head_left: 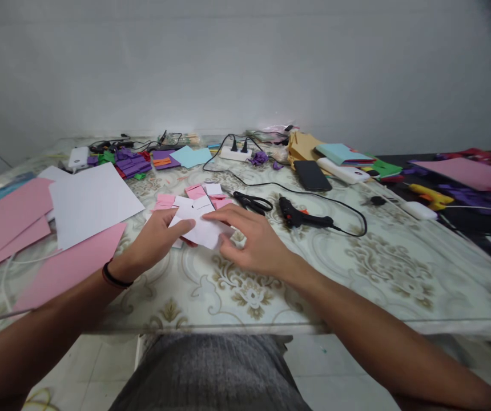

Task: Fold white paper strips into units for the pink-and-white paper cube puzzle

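Note:
A small piece of white paper [206,230] with cut slits along its far edge is between my hands, just above the table. My left hand [155,237] grips its left side, thumb pressed on top and the other fingers hidden beneath. On the right side, my right hand [252,237] has its index finger lying on the paper and its thumb at the near corner. Small pink paper pieces [194,191] lie just beyond. Black-handled scissors [253,202] rest behind my right hand, and a black glue gun [303,217] lies to its right.
Large white [95,205] and pink sheets [9,220] cover the left side. Purple paper strips [132,164] and a white power strip [236,153] stand at the back. A black cable [288,185] crosses the table. Farther right are a phone [313,175] and a yellow glue gun [431,197].

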A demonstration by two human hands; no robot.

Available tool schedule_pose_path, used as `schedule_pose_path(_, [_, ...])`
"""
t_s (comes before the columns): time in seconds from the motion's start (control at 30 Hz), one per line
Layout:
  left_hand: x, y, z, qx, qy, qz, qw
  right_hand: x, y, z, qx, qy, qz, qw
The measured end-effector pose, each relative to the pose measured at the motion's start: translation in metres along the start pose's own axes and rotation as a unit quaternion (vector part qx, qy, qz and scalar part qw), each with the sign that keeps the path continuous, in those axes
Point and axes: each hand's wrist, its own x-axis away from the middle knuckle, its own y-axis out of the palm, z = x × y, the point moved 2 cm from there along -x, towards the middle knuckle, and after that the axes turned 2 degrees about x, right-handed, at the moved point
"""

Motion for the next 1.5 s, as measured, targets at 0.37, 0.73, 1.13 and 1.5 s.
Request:
schedule_pose_path(0.37, [-0.001, 0.002, -0.001, 0.033, -0.016, -0.004, 0.999, -0.002, 0.0, 0.004, -0.015, 0.007, -0.046, 0.999])
schedule_pose_path(0.73, [0.0, 0.001, 0.004, -0.005, -0.013, -0.018, 1.0, 0.001, 0.001, 0.004, -0.009, -0.011, -0.026, 1.0])
schedule_pose_path(1.13, [0.004, 0.004, 0.006, -0.031, 0.042, -0.105, 0.993, -0.001, -0.004, 0.005, -0.021, 0.001, 0.013, 1.0])
schedule_pose_path(1.5, [0.011, 0.016, 0.009, -0.287, 0.205, -0.04, 0.935, -0.003, 0.002, 0.006, -0.041, 0.04, 0.009, 0.998])
